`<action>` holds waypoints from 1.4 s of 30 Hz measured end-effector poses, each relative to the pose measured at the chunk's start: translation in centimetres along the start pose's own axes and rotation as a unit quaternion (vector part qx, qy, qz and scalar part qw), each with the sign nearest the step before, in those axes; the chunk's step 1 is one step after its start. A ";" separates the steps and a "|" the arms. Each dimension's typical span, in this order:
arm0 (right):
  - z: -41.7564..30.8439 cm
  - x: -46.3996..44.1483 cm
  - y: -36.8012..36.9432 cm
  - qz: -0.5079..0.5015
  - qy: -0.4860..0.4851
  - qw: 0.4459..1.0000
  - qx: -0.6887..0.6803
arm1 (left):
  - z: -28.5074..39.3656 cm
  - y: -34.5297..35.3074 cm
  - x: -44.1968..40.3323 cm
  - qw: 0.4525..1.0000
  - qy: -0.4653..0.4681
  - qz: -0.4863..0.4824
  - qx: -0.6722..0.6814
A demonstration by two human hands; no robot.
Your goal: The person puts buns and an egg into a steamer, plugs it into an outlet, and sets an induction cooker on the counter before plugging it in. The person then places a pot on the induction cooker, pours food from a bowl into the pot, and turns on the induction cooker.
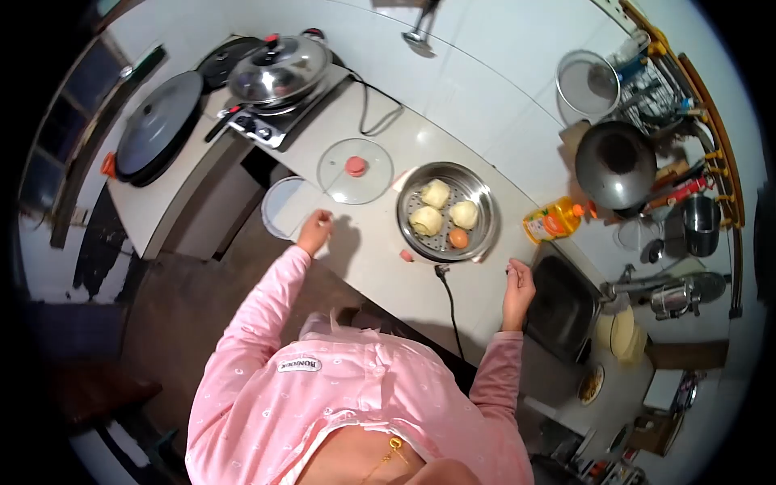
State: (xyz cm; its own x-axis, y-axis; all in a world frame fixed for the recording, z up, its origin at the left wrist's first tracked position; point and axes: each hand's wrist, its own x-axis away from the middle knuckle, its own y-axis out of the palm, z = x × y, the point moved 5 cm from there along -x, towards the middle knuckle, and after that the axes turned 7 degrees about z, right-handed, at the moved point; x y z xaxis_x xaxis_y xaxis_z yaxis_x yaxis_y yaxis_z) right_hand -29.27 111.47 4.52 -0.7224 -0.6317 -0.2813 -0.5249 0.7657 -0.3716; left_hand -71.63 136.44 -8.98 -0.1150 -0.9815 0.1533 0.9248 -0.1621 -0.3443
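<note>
My left hand (315, 233) is over the counter's front edge, its fingers curled together, just below a glass lid (333, 176) with a red knob. Whether it holds anything is too small to tell. My right hand (518, 284) hovers by the sink's left edge, fingers bent inward, and what is between them cannot be made out. Between the hands stands a round steel steamer (486, 194) with several pale buns (435, 193) and a brown egg (458, 238) on its perforated base. A black plug (441, 272) with its cord lies in front of the steamer.
An orange bottle (548, 221) stands right of the steamer, behind the dark sink (558, 303). At the back left, a lidded steel pot (279, 71) sits on a cooker (271, 125). A white bucket (279, 208) is below the counter edge. A wok (616, 165) hangs at the right.
</note>
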 end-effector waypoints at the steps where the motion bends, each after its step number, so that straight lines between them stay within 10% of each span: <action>1: 1.3 0.3 -0.8 0.015 0.031 0.999 -0.015 | -0.6 0.6 -3.1 0.989 0.102 0.054 -0.096; 6: 4.5 3.3 -0.7 -0.008 0.168 0.985 -0.040 | 3.5 5.2 -10.3 0.941 0.206 0.080 -0.255; 18: 12.9 4.7 -3.8 0.053 0.153 0.908 0.387 | 6.2 10.0 -16.4 0.852 0.193 -0.073 -0.481; 32: 15.8 0.3 0.2 -0.054 0.330 0.809 0.483 | 22.3 0.1 -14.0 0.943 0.298 -0.102 -0.108; 42: 16.2 0.4 1.0 -0.074 0.245 0.815 0.519 | 33.4 13.2 1.2 0.801 0.519 -0.273 -0.122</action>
State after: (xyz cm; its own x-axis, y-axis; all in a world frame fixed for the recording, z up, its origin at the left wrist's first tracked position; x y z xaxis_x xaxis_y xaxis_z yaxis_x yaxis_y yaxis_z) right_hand -22.80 109.97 -10.29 -0.9127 -0.3885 0.1266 -0.1416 0.0100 -0.9899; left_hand -47.44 136.59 17.65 -0.8352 -0.2923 -0.4659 0.5493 -0.4871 -0.6790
